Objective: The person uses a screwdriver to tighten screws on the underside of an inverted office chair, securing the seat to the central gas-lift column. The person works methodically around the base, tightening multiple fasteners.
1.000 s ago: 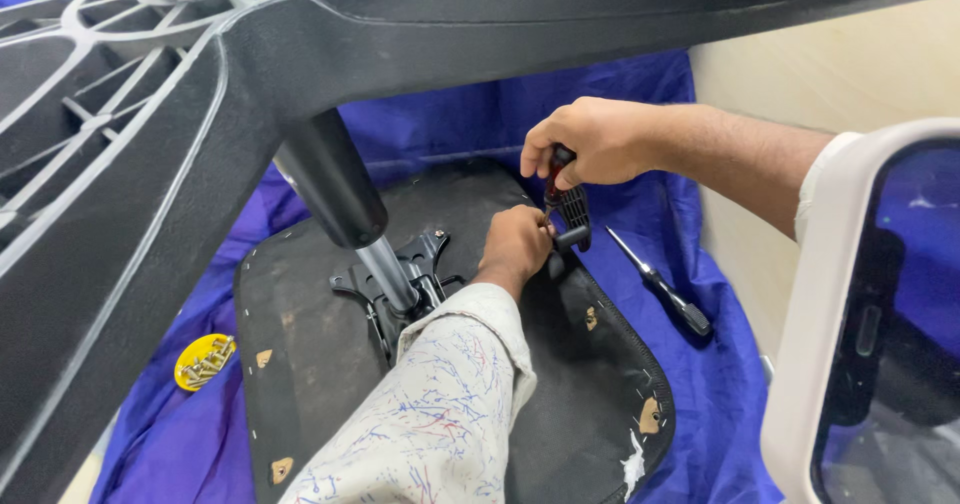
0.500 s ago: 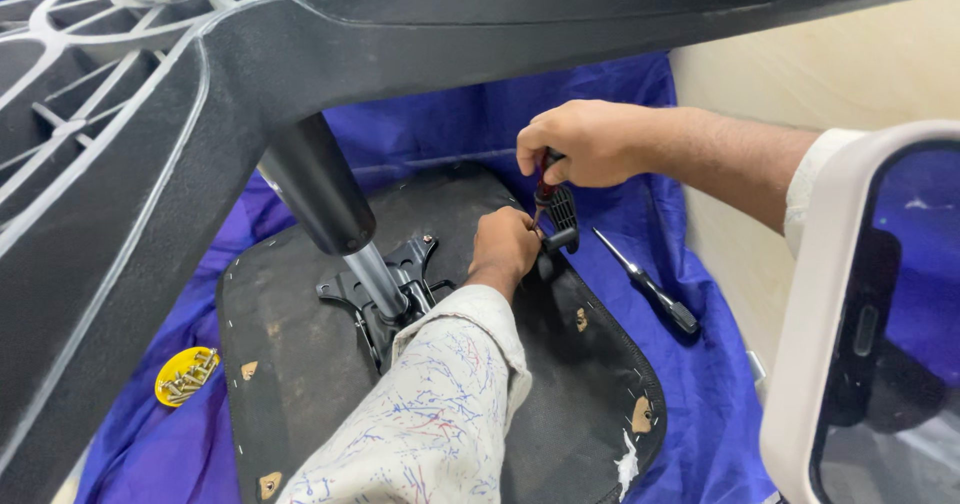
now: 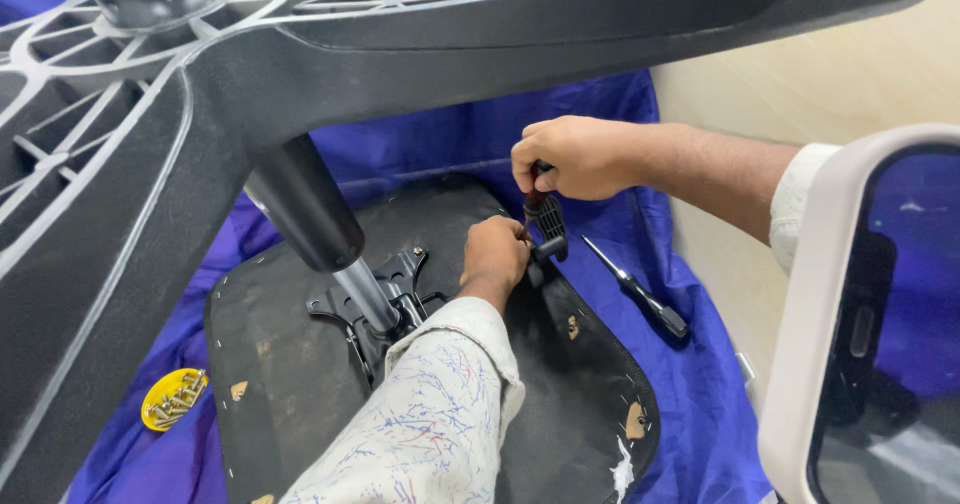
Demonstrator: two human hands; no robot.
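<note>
The right hand [image 3: 575,157] is clenched over the handle of a screwdriver [image 3: 534,201] whose long axis runs almost straight down, toward six o'clock, into the black bracket [image 3: 549,229] at the edge of the upturned chair seat [image 3: 300,364]. The left hand [image 3: 494,257] sits just below, at about seven o'clock from the right grip, curled against the bracket and touching it; whether it truly clasps it I cannot tell. A second screwdriver [image 3: 640,291] lies loose on the blue cloth [image 3: 690,384] at four o'clock, nearer the right hand. A yellow dish of screws [image 3: 172,400] sits well apart at eight o'clock.
</note>
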